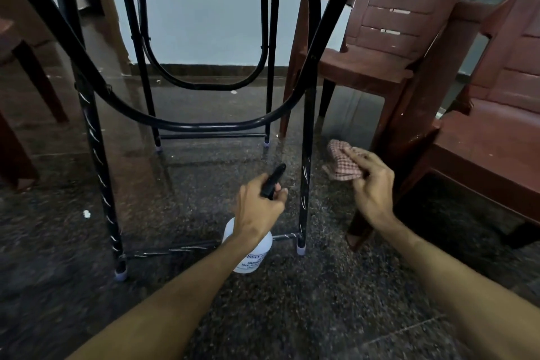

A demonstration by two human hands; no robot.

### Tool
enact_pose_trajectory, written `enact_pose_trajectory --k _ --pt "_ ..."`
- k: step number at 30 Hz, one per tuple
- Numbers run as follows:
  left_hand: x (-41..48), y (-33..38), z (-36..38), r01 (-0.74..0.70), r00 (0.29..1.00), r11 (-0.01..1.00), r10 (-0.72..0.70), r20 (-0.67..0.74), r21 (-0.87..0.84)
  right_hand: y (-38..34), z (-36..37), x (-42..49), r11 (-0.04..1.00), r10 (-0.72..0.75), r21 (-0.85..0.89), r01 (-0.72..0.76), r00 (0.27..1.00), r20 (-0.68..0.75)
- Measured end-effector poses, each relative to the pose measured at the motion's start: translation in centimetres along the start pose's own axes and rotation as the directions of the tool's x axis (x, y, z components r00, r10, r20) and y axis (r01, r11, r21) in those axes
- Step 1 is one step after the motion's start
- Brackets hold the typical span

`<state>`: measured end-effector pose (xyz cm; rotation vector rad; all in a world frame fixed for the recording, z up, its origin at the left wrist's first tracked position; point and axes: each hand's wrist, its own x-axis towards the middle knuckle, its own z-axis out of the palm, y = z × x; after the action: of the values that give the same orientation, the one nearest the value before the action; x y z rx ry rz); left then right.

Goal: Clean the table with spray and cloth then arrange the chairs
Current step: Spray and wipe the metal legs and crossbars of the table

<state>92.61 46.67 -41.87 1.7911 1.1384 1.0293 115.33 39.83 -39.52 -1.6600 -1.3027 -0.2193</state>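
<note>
The white spray bottle [253, 257] has blue letters on it. Only bits can be read, like "ISSAN" and "MU". The rest is too blurry.

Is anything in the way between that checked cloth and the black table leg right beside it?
Nothing visible is. The right hand holds the checked cloth just right of the black table leg, with only bare floor between them. The left hand grips the spray bottle on the leg's other side.

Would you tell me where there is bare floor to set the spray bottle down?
Bare speckled dark floor lies between the black metal table legs and nearer you. Crowded at right: brown plastic chairs stand close beside the leg.
</note>
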Motion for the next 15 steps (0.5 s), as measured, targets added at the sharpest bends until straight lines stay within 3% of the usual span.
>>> enact_pose_trajectory --k 7,11,15 --pt "-1.8 -1.4 1.7 0.09 0.995 0.994 -0.092 0.031 0.064 -1.0 -1.4 0.3 0.995 0.093 0.041 -0.089 0.99 -0.108" --pt "-3.1 -2.7 2.0 0.113 0.991 0.98 -0.122 0.049 0.161 -1.8 -0.2 0.5 0.994 0.09 0.074 -0.082 0.991 -0.102" --pt "-3.9 -4.4 1.8 0.102 0.99 0.983 -0.115 0.085 0.151 -3.2 1.2 0.9 0.994 0.011 0.112 0.001 0.994 -0.107"
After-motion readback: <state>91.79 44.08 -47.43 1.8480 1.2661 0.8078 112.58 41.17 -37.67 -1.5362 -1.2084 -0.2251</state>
